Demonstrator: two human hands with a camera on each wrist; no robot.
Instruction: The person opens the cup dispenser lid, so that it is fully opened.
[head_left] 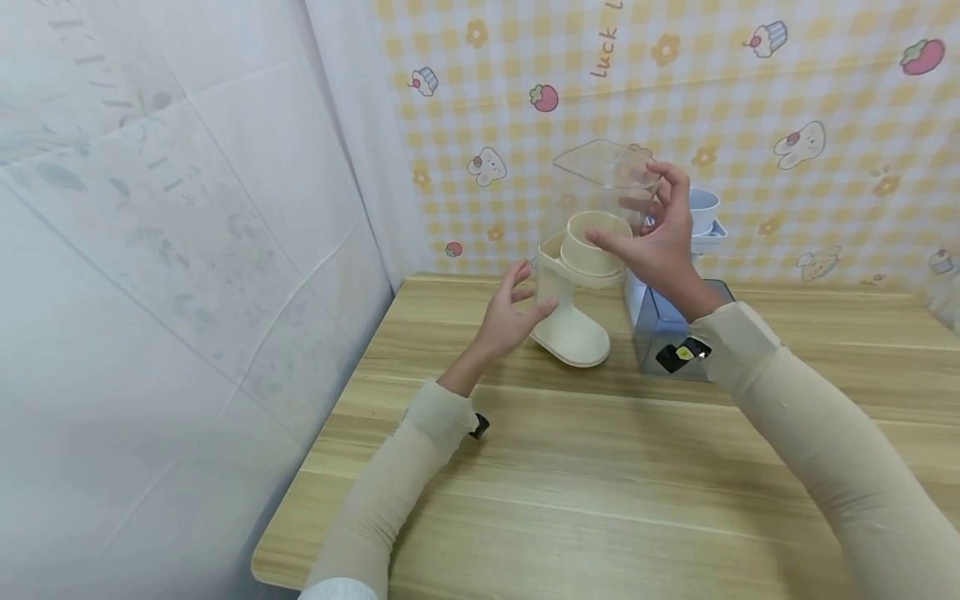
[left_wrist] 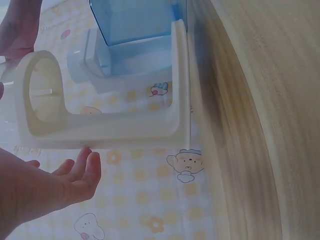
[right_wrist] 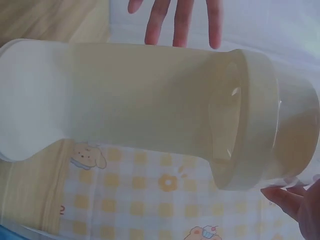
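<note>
A cream stand (head_left: 579,332) rises from a rounded foot on the table to a ring at its top. Set in that ring is a clear container (head_left: 585,177) with a cream round neck (head_left: 587,250). My right hand (head_left: 663,233) grips the container, thumb at the neck and fingers along the right side. Beside the stand's column, on the left, my left hand (head_left: 512,315) has its fingers spread and loosely bent; whether the fingertips touch cannot be told. In the left wrist view, the left hand (left_wrist: 55,187) is close to the column (left_wrist: 115,125).
Just right of the stand is a similar blue-and-white stand (head_left: 703,242) with a translucent blue bin (head_left: 678,329) at its base. A checked cloth (head_left: 480,125) hangs behind the wooden table (head_left: 570,500), and a white curtain (head_left: 165,292) hangs at the left.
</note>
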